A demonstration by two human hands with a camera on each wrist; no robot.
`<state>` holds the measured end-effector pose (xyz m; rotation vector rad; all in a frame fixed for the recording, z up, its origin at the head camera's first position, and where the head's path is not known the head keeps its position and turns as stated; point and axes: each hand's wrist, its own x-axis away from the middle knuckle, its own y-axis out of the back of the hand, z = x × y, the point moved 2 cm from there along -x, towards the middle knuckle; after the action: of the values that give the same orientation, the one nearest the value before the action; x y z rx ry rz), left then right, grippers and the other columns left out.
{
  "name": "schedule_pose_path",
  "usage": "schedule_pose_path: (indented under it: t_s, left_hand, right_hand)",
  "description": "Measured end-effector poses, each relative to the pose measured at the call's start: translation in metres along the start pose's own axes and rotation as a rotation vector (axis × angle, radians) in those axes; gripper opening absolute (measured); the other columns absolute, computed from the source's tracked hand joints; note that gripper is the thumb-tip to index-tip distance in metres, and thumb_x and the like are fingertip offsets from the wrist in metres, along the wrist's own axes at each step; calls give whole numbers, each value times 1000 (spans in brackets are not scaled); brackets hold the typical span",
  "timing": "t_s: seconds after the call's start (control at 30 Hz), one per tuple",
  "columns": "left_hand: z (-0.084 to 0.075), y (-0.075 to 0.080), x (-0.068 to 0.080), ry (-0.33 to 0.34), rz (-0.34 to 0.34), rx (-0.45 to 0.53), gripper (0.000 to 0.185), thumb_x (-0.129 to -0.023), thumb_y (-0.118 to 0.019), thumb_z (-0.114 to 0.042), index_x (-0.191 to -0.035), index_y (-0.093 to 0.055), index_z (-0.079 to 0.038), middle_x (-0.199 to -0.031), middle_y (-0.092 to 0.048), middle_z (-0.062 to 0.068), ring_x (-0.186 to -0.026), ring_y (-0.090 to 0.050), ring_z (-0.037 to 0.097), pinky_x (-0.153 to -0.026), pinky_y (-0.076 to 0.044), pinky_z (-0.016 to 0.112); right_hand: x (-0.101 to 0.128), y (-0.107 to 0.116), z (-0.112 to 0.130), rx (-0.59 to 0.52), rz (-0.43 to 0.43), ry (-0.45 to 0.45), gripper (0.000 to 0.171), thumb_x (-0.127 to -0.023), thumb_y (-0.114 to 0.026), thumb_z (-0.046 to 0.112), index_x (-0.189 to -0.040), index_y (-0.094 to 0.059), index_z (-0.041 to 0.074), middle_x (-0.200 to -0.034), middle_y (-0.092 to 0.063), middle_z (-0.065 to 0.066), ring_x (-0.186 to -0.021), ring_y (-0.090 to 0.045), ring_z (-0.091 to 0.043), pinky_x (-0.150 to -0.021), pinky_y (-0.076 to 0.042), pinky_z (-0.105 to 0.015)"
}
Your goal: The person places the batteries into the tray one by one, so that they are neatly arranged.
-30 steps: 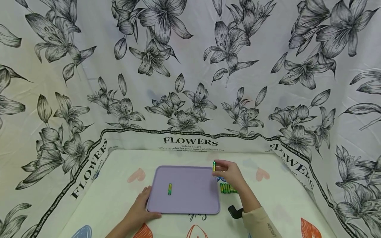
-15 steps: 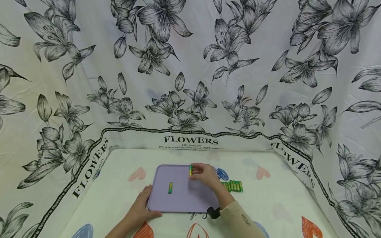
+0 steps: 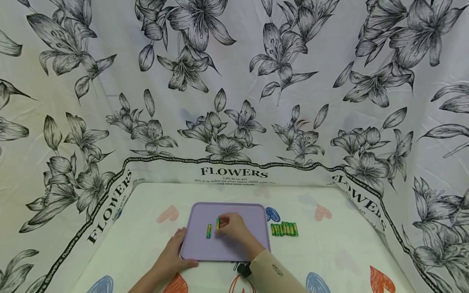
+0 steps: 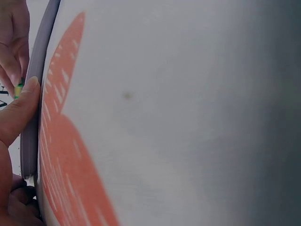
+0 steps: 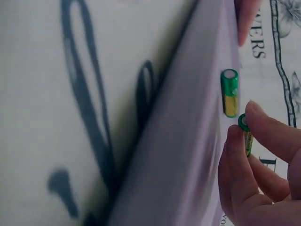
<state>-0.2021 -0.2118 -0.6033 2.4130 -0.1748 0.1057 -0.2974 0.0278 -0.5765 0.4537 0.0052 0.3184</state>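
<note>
In the head view a lilac tray (image 3: pixel 199 250) lies on the table. One green-and-yellow battery (image 3: pixel 209 231) lies on it, left of centre. My right hand (image 3: pixel 234 228) pinches a second battery (image 3: pixel 218 224) between thumb and fingers, just right of the first. The right wrist view shows the pinched battery (image 5: pixel 248 139) close beside the lying battery (image 5: pixel 230 93), with a gap between them; whether it touches the tray I cannot tell. My left hand (image 3: pixel 172 252) holds the tray's near left corner. In the left wrist view its thumb (image 4: pixel 21 110) overlaps the tray's rim (image 4: pixel 35 61).
A row of several more batteries (image 3: pixel 285 229) lies on the cloth right of the tray. The tablecloth (image 3: pixel 340 244) carries heart prints. A flower-printed curtain (image 3: pixel 234 101) rises behind and at both sides. A black wrist device (image 3: pixel 243 270) sits at the right sleeve.
My right hand has carried its battery leftward from the tray's far right corner to beside the lying battery, and lowered it nearer. My left hand and the tray stay put.
</note>
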Motion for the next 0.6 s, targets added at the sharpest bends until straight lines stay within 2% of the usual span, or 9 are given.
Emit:
schedule_pose_path:
  t_s: [0.3,0.6]
  left_hand:
    - [0,0,2,-4,-11,-7,134,-59,-93,-51,-160,-20,-2,-167,-15,23,-151,-6,52,-120,-13,66]
    - [-1,0,1,-16,-23,-18,132,-60,-93,-51,-159,-22,-1,-166,-18,24,-151,-9,51,-120,-15,65]
  right_hand:
    - [-1,-18,2,162,-49,17,52,-67,-93,5,-113,-72,-4,-80,-66,3,-71,-57,-5,-63,-51,-21]
    - [4,-25,9,197,-40,35,54,-65,-94,4,-113,-71,-6,-79,-65,-1,-69,-52,-5,-62,-48,-21]
